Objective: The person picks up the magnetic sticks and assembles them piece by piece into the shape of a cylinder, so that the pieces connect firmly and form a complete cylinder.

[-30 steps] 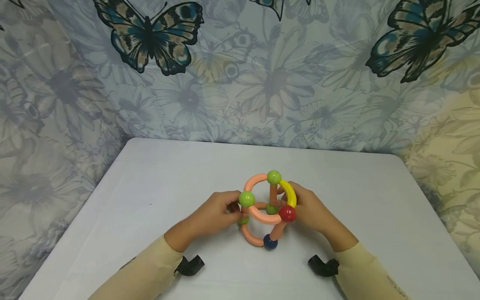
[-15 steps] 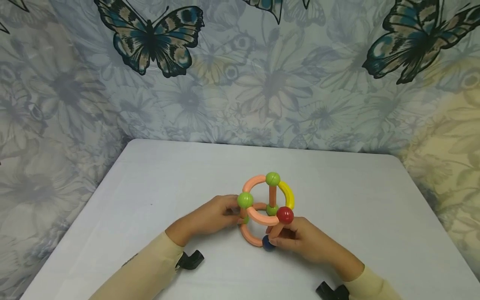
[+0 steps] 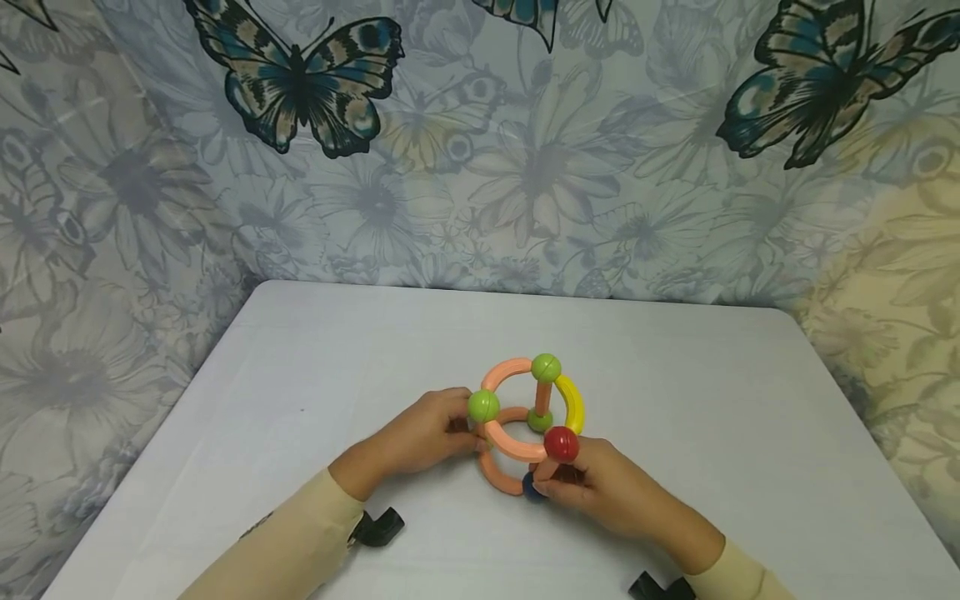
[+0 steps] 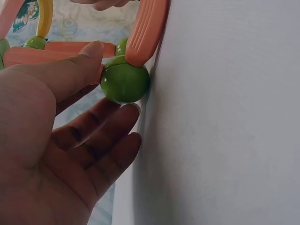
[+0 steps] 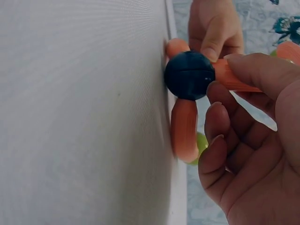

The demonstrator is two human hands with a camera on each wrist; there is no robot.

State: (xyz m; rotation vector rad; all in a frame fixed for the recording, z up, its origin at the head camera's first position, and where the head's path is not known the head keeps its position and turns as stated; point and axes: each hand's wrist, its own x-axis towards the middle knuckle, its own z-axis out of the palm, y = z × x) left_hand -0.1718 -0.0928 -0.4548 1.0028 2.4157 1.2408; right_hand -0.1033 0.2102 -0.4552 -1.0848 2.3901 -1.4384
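A two-tiered frame of curved orange rods and balls stands on the white table (image 3: pixel 360 342). Its top ring has green balls, a yellow curved rod (image 3: pixel 573 404) and a red ball (image 3: pixel 561 443). My left hand (image 3: pixel 429 429) pinches an upright orange rod (image 4: pixel 37 55) at the frame's left, just above a lower green ball (image 4: pixel 124 83). At the front right, my right hand (image 3: pixel 618 490) pinches the orange rod (image 5: pixel 228 77) between the red ball and a dark blue ball (image 5: pixel 190 75). Fingers partly cover the blue ball in the head view. The upper ring leans slightly left and forward.
Black wrist-worn pieces sit at the left sleeve (image 3: pixel 288 533) and the right sleeve (image 3: pixel 742 575). Behind the table's back edge hangs a flowered backdrop (image 3: pixel 540 167) with large butterflies.
My right hand has left the back right upright and taken hold of the front right rod near the blue ball. The top ring has shifted slightly left and down. The left hand keeps its place.
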